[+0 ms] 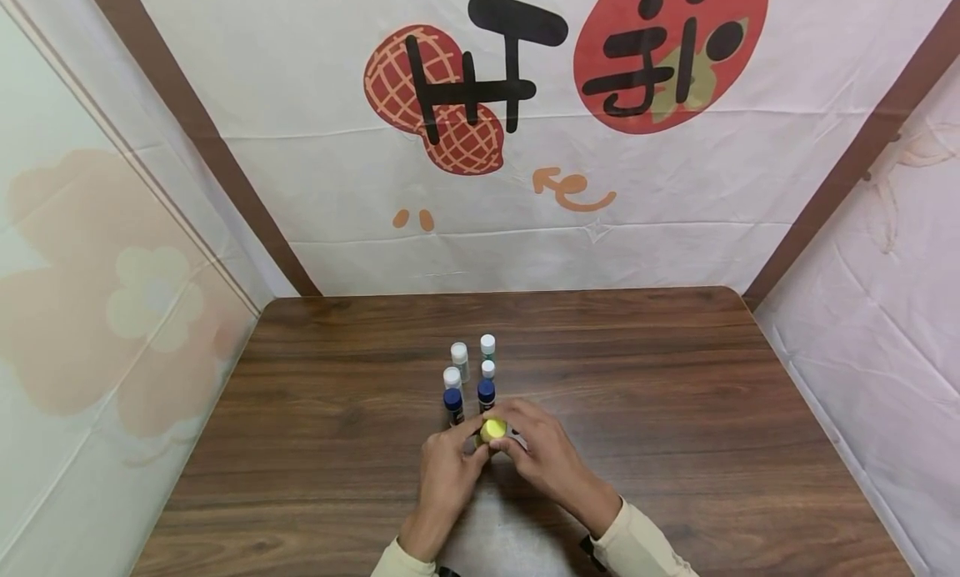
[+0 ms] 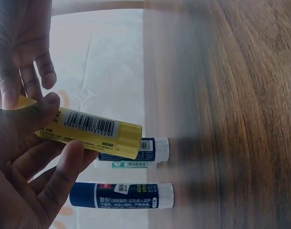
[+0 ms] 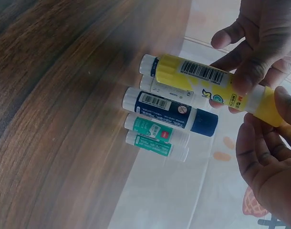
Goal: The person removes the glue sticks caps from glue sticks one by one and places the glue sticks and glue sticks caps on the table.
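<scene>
Between both hands is a yellow glue stick (image 3: pixel 198 78), its yellow cap (image 1: pixel 493 429) uppermost. My left hand (image 1: pixel 444 469) grips its body with thumb and fingers, as the left wrist view shows. The fingers and thumb of my right hand (image 1: pixel 547 452) pinch the cap from the other side. A white band shows between body and cap in the right wrist view. The stick tilts slightly, with its base seemingly raised off the table. Just beyond the hands stand two dark blue glue sticks, one on the left (image 1: pixel 453 400) and one on the right (image 1: pixel 486 391).
Behind the blue sticks, white-capped glue sticks stand in two rows, at left (image 1: pixel 459 356) and right (image 1: pixel 487 345). Some have green labels (image 3: pixel 152 129). The wooden table (image 1: pixel 337 444) meets a printed cloth backdrop (image 1: pixel 337 193) at its far edge, with cloth panels at both sides.
</scene>
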The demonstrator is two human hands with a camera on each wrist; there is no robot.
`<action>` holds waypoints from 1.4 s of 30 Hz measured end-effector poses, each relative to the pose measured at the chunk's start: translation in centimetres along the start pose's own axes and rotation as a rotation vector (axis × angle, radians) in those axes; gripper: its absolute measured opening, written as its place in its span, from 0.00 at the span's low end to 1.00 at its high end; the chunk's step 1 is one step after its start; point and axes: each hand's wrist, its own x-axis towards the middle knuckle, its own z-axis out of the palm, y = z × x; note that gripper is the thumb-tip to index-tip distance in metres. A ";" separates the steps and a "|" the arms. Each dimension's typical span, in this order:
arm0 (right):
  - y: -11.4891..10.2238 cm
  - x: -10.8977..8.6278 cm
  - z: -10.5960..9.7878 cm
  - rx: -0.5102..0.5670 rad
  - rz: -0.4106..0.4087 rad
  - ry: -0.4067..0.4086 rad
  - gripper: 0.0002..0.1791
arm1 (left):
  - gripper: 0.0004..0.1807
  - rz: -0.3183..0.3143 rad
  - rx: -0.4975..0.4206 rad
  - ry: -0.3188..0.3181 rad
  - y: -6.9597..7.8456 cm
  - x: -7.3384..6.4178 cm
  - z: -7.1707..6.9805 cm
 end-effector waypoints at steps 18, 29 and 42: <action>0.1 -0.2 -1.3 0.114 0.148 -0.004 0.21 | 0.18 -0.102 -0.125 -0.021 0.1 -0.2 -1.3; 2.1 -1.0 -2.0 -0.042 0.297 0.102 0.22 | 0.17 -0.234 -0.291 0.074 -1.1 0.3 -3.6; 5.1 -2.5 -2.7 -0.218 0.333 0.135 0.21 | 0.15 -0.265 -0.239 0.089 -4.2 2.0 -5.3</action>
